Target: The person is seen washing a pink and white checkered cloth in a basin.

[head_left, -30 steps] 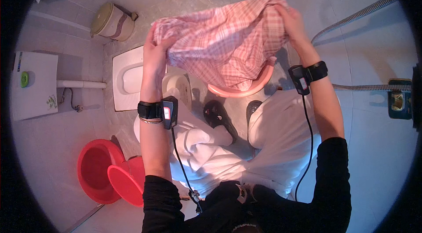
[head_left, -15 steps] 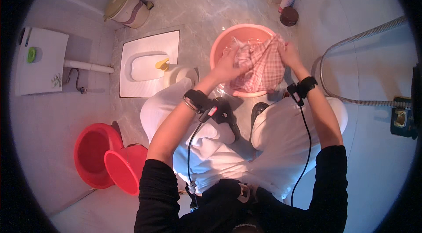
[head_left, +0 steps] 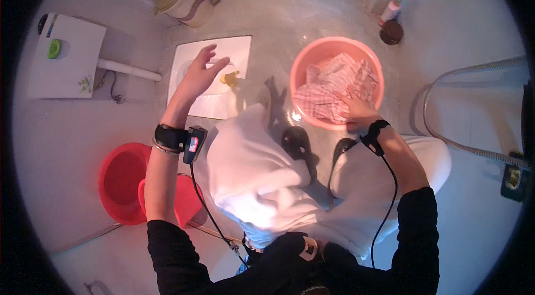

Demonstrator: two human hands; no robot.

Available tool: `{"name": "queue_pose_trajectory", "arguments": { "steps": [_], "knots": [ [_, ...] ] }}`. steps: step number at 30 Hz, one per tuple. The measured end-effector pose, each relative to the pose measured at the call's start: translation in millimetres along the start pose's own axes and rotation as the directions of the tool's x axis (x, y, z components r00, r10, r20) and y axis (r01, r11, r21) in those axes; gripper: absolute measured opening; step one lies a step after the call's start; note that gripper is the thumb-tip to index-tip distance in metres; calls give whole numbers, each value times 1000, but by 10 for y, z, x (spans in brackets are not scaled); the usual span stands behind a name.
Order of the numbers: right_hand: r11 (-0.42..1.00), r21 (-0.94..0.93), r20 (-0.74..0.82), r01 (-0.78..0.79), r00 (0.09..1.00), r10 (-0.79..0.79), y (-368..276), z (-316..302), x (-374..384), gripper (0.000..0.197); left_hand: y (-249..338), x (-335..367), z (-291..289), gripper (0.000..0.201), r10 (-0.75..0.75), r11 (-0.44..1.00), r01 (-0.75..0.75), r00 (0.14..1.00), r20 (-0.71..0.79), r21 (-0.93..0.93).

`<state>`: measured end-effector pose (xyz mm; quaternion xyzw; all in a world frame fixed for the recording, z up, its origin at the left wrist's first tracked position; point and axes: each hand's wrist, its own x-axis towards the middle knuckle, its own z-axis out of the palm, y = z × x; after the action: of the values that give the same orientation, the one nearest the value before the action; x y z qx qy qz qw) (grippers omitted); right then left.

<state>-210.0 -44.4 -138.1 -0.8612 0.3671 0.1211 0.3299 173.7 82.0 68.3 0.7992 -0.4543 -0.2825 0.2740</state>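
Note:
A pink and white checked cloth (head_left: pixel 337 80) lies bunched in the pink basin (head_left: pixel 295 66) on the floor. My right hand (head_left: pixel 359 110) rests on the cloth at the basin's near right side, its fingers spread. Over the white squat toilet (head_left: pixel 186 52) hangs my left hand (head_left: pixel 202 75), holding nothing, with thumb and fingers apart. Just right of it is the yellow pump top (head_left: pixel 229 77) of a large pale bottle (head_left: pixel 251 97). My left knee partly hides that bottle.
At lower left lean a red tub (head_left: pixel 125 183) and a smaller red bucket (head_left: pixel 186 200). A lidded bin (head_left: pixel 186 5) stands at the far left. By the far right wall are a pink pump bottle (head_left: pixel 391 11) and a dark round container (head_left: pixel 392 32). A metal hose (head_left: pixel 434 94) runs along the right wall.
Both hands held the cloth over the basin before. Now it lies inside, and my left hand has moved away left toward the yellow pump. My right hand has lowered onto the cloth.

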Motion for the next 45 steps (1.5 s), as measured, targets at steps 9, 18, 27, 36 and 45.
{"name": "queue_pose_trajectory", "arguments": {
  "steps": [9, 18, 27, 36, 45],
  "knots": [
    [993, 26, 56, -113, 992, 112, -151, 206, 290, 69, -1051, -36, 294, 66, -257, 950, 249, 966, -17, -188],
    [993, 67, 22, -100, 995, 99, 161, 288, 337, 57, -606, 239, 845, 25, -203, 882, 174, 979, -20, -438],
    [977, 41, 144, -208, 969, 200, -41, 144, 372, 57, -33, 517, 1044, 25, -86, 865, 62, 996, -25, -497],
    [987, 97, 137, -129, 984, 115, 42, 184, 497, 59, -318, 701, 1393, 28, 191, 969, -204, 976, -102, -138],
    [980, 192, -135, 58, 990, -32, 0, 52, 475, 51, -323, 694, 1468, 38, -4, 886, 63, 992, 127, -459]
  ]
}}
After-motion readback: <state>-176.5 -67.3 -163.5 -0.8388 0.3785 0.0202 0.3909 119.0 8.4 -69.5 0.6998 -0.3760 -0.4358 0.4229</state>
